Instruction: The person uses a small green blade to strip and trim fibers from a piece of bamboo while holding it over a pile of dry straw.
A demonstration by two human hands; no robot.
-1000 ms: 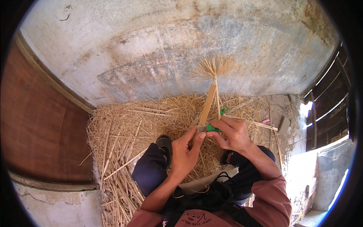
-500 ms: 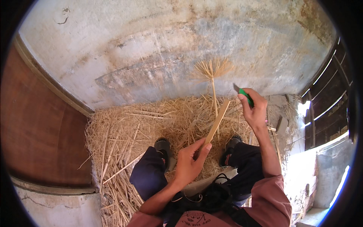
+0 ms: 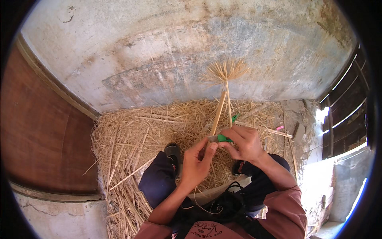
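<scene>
My left hand [image 3: 197, 163] is closed around the lower end of a flat bamboo strip [image 3: 219, 112], which points up and away toward the wall. In my right hand [image 3: 246, 144] is a green-handled utility knife [image 3: 224, 138]. Its grey blade [image 3: 213, 139] lies against the strip just above my left thumb and fingers. Beyond my hands stands a thin bamboo stick [image 3: 229, 104], upright near the wall, its top split into a spread fan of fine slivers [image 3: 226, 71].
Bamboo shavings [image 3: 159, 115] and longer strips [image 3: 123, 199] cover the ground around my feet. A small green object [image 3: 235, 118] and a pink one [image 3: 280, 128] lie right of the stick. A stained wall [image 3: 167, 51] rises ahead, with a brown panel [image 3: 47, 131] at left and dark slats [image 3: 346, 107] at right.
My right hand has come down and left with the knife, bringing its blade onto the bamboo strip. The strip now points more steeply upward in my left hand.
</scene>
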